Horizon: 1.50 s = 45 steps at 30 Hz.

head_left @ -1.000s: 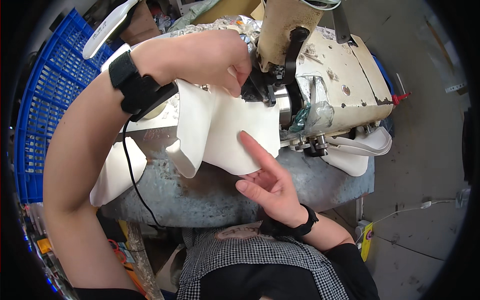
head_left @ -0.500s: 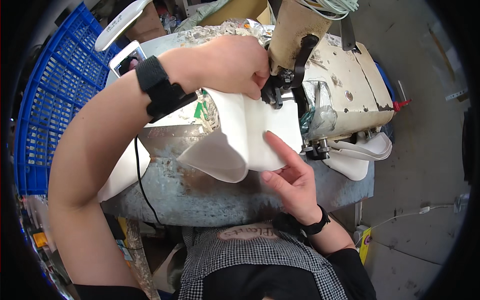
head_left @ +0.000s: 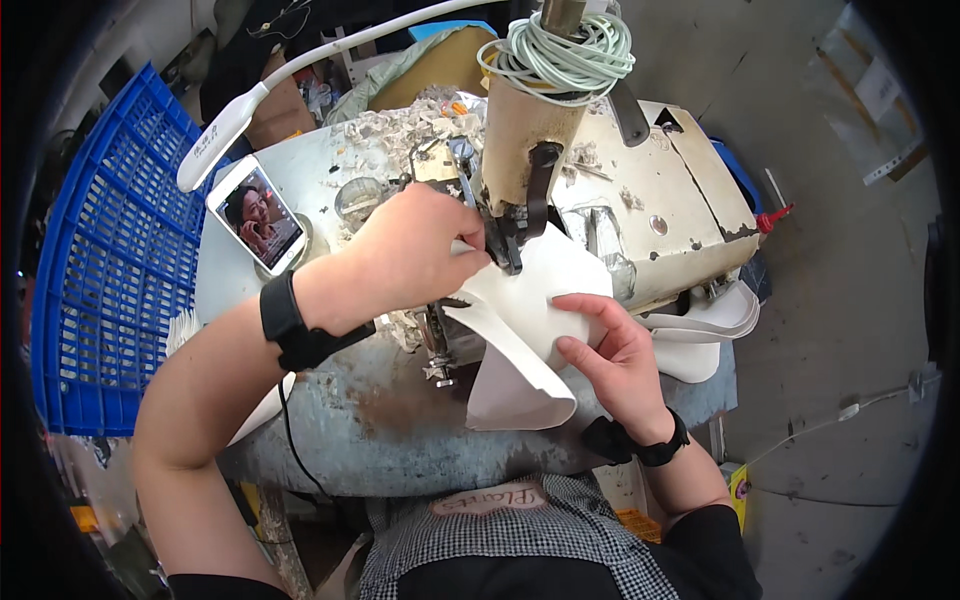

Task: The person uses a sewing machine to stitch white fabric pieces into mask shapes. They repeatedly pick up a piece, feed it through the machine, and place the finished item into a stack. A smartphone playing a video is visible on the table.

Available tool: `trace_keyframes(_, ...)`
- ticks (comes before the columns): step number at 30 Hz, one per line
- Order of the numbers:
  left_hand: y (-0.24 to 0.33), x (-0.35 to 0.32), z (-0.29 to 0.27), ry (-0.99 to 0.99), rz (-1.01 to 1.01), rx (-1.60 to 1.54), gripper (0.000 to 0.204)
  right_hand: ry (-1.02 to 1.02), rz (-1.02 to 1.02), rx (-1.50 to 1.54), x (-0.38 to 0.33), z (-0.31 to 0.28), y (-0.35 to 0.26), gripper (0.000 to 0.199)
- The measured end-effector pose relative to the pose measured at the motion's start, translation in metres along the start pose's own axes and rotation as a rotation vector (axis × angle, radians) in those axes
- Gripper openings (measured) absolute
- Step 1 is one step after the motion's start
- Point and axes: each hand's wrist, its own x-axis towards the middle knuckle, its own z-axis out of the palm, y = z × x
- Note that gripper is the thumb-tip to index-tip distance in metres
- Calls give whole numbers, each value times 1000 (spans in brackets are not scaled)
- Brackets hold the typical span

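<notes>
A floppy white piece of sheet material (head_left: 520,385), likely leather or similar, lies under the needle area of an old cream sewing machine (head_left: 528,140). Its near left part folds up and hangs toward me. Beside the dark presser foot (head_left: 508,255), my left hand (head_left: 425,240) is closed, its fingertips pinching the sheet's far left edge. My right hand (head_left: 625,365) grips the sheet's right side, index finger and thumb on top; the other fingers are curled and partly hidden. Both wrists wear black bands.
A phone (head_left: 257,217) showing a video stands at the left, beside a blue plastic crate (head_left: 120,260). A white lamp (head_left: 222,138) arches overhead. Scraps (head_left: 420,125) litter the table (head_left: 340,440) behind the machine. More white pieces (head_left: 690,345) lie at the right.
The white piece has turned, its folded flap now lying further right and nearer me. Both hands have shifted with it, and my right thumb now rests on the sheet. The view has shifted too.
</notes>
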Motion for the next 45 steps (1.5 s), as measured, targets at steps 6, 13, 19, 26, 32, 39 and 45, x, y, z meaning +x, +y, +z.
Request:
trace_keyframes(6,1,1,7,49,14,16,17,-46,80,-15,7,-10,-11,32)
trace_keyframes(13,2,6,-2,-140,-137,-88,23,-115,129,-180,30,-36,-29,34)
trace_keyframes(19,6,10,-6,-232,-245,-94,24,-175,160,-275,49,-38,-52,35)
trace_keyframes(26,19,14,-3,-307,-404,-306,26,-238,39,-561,80,-53,-73,31)
trace_keyframes(32,21,6,-5,-326,-401,-192,29,-280,53,-662,88,-53,-95,23)
trace_keyframes(39,32,-16,14,-460,-440,-481,45,-305,-4,-551,86,-62,-102,13)
trace_keyframes(45,38,-24,33,-604,-503,-972,55,-237,-125,-522,49,-73,-122,12)
